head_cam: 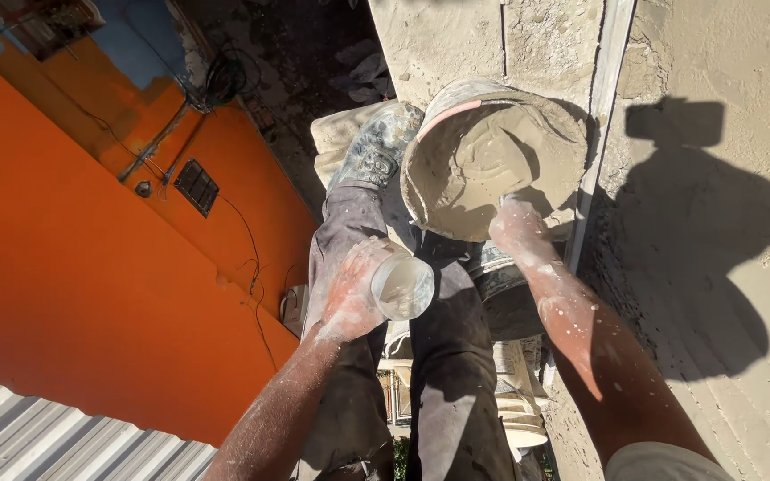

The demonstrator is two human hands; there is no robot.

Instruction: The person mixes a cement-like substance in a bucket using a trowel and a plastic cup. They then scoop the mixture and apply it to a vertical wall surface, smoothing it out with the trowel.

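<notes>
Left hand [349, 298] gripping cup [401, 287], right hand [517, 223] in mortar bucket [492, 160]

An outdoor building site: fresh grey plaster wall [715, 294], bucket of wet mortar [492, 160], orange house wall [91, 267] below.

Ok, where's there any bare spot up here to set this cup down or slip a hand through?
Little room. The left hand holds the cup over the legs; the right hand is inside the mortar bucket, which fills the space by the boot. Bare patches: the plastered wall right of the bucket, and the gap between forearms. Left is open drop beside the orange wall.
</notes>
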